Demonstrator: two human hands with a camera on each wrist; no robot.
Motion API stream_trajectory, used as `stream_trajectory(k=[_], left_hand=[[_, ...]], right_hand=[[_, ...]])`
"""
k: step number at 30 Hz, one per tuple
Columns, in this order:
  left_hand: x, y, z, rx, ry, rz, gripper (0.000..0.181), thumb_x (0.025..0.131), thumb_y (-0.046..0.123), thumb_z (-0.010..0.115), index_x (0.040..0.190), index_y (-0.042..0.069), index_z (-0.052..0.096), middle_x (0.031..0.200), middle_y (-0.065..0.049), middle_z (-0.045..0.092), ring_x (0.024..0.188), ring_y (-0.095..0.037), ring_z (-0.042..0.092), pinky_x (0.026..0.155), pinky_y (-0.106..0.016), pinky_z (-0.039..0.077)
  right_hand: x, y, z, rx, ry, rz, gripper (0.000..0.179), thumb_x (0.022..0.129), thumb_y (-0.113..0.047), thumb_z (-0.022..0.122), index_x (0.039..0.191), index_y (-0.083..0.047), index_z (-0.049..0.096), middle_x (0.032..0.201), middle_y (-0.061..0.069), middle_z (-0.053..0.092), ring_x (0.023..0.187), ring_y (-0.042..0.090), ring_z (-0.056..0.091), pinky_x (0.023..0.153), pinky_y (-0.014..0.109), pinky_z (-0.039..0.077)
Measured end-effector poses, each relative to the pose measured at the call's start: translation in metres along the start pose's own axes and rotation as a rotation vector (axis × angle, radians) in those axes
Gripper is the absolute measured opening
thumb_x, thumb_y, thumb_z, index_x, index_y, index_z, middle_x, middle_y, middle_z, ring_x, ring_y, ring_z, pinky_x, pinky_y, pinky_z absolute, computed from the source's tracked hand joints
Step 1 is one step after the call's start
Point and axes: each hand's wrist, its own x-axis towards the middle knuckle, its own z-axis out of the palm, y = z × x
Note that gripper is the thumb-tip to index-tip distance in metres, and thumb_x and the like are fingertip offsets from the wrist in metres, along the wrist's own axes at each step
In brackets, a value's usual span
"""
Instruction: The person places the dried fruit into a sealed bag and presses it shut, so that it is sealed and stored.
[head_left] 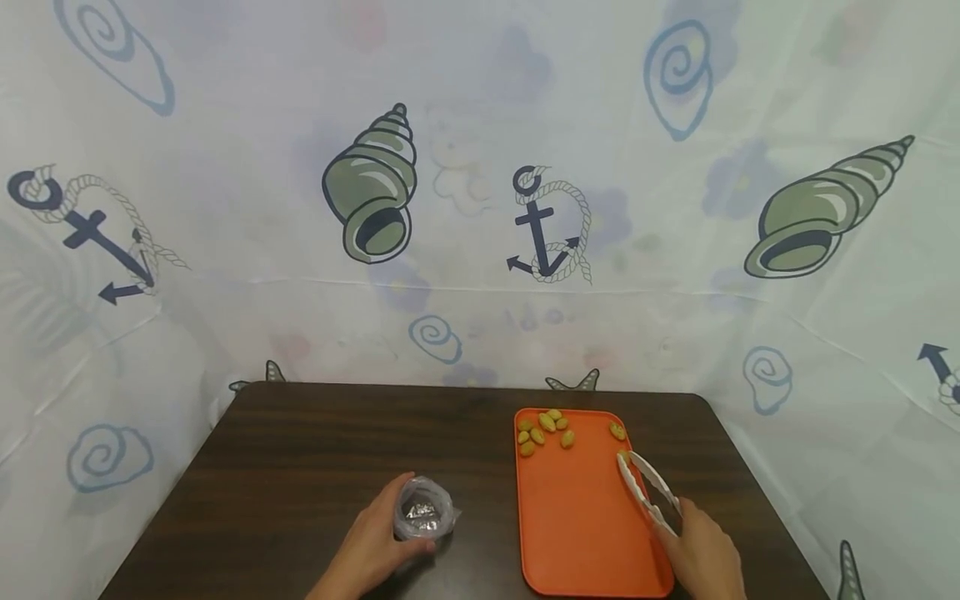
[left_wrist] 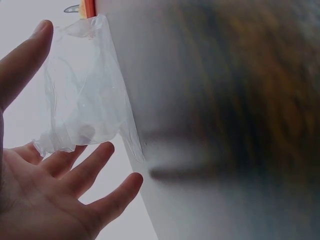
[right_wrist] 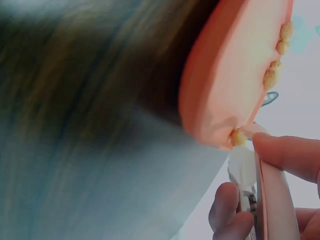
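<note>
My left hand (head_left: 378,529) holds a small clear container (head_left: 422,510) wrapped in thin clear plastic above the dark table. In the left wrist view the plastic (left_wrist: 82,85) stands between thumb and fingers. My right hand (head_left: 701,550) grips white-tipped tongs (head_left: 652,492) over the right side of an orange tray (head_left: 577,525). One small yellow-brown lump (head_left: 624,457) is at the tongs' tips; whether it is pinched I cannot tell. In the right wrist view a lump (right_wrist: 238,137) shows beyond the tips.
Several yellow-brown lumps (head_left: 536,435) lie in the tray's far left corner, and another lump (head_left: 617,430) sits near the far right edge. The dark wood-grain table (head_left: 315,450) ends at a patterned cloth backdrop (head_left: 465,250).
</note>
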Motion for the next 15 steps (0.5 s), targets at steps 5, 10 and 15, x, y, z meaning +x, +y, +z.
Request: stream_trajectory(k=[5,10,15], left_hand=[[-0.002,-0.003,-0.002,-0.013,-0.01,0.011,0.105,0.062,0.041,0.099,0.15,0.013,0.048,0.141,-0.01,0.063,0.124,-0.034,0.064,0.098,-0.055,0.053],[-0.004,-0.007,-0.004,-0.018,-0.027,0.021,0.105,0.063,0.042,0.099,0.151,0.014,0.048,0.142,-0.009,0.062,0.124,-0.032,0.064,0.099,-0.055,0.052],[-0.007,-0.011,-0.005,-0.016,-0.032,0.04,0.105,0.063,0.041,0.099,0.15,0.013,0.048,0.142,-0.009,0.062,0.125,-0.032,0.063,0.1,-0.055,0.052]], right_hand=[[-0.01,-0.009,0.003,-0.018,0.069,-0.026,0.055,0.094,-0.036,0.07,0.121,0.011,0.059,0.097,0.024,0.071,0.082,0.044,0.069,0.068,0.06,0.054],[-0.019,-0.018,0.005,-0.05,0.088,-0.019,0.053,0.093,-0.035,0.072,0.117,0.011,0.061,0.09,0.022,0.07,0.078,0.044,0.068,0.065,0.059,0.054],[-0.029,-0.023,0.008,-0.082,0.07,0.008,0.057,0.093,-0.031,0.071,0.122,0.016,0.058,0.093,0.026,0.069,0.08,0.046,0.067,0.067,0.06,0.054]])
